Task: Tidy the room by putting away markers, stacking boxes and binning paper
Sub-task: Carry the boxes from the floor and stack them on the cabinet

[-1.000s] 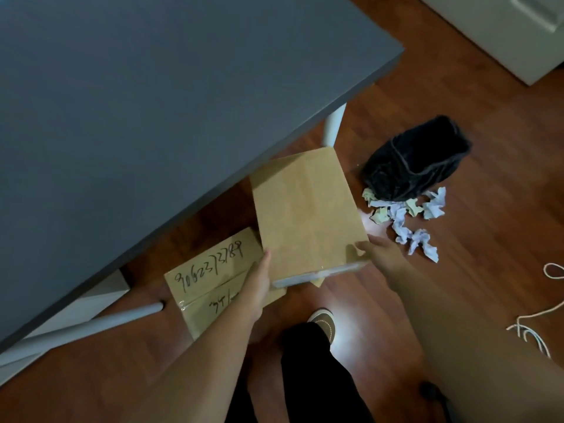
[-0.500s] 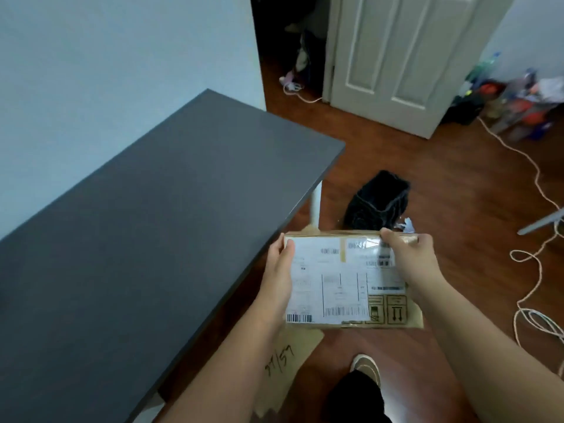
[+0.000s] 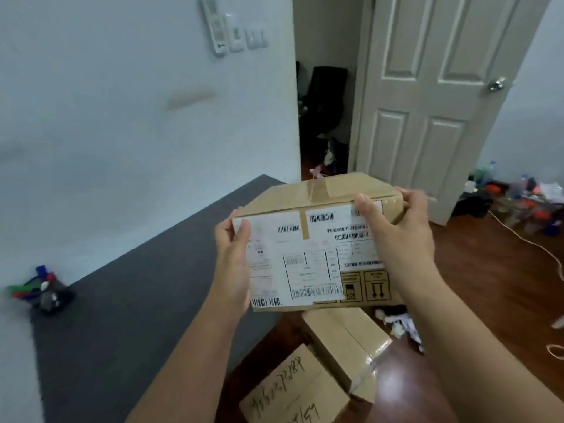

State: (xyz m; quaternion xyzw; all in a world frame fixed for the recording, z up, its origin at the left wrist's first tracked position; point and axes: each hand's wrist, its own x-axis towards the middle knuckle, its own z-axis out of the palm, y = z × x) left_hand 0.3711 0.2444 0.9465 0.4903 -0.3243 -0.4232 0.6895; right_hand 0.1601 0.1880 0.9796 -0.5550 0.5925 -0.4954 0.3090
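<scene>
Since half a second back the box with the shipping label (image 3: 317, 239) has come up higher and further out, so now its taped brown top shows as well as the label face, and the view has swung up from the floor to the wall and door (image 3: 427, 102). A second ago it was down low by the floor boxes, so I'd say it's been picked up and is on its way to the tabletop or wherever the stack goes.

Only the one head view here. Left hand (image 3: 233, 257) grips the left edge, thumb on the label and fingers wrapped behind. Right hand (image 3: 396, 230) clamps the upper right corner, thumb on the front, fingers over the top. So both are grasping the box, which sits right between them, held up in the air above the edge of the dark grey table (image 3: 137, 315).

Below the hands, two more cardboard boxes are on the floor: a plain taped one (image 3: 345, 340) and, nearer, one with handwritten numbers (image 3: 293, 389). Crumpled paper (image 3: 399, 323) lies just under the right wrist, not binned yet. Way off left of the left hand, at the far table edge, is a bunch of markers (image 3: 33, 285) in what looks like a dark holder, though it's pretty blurry.
</scene>
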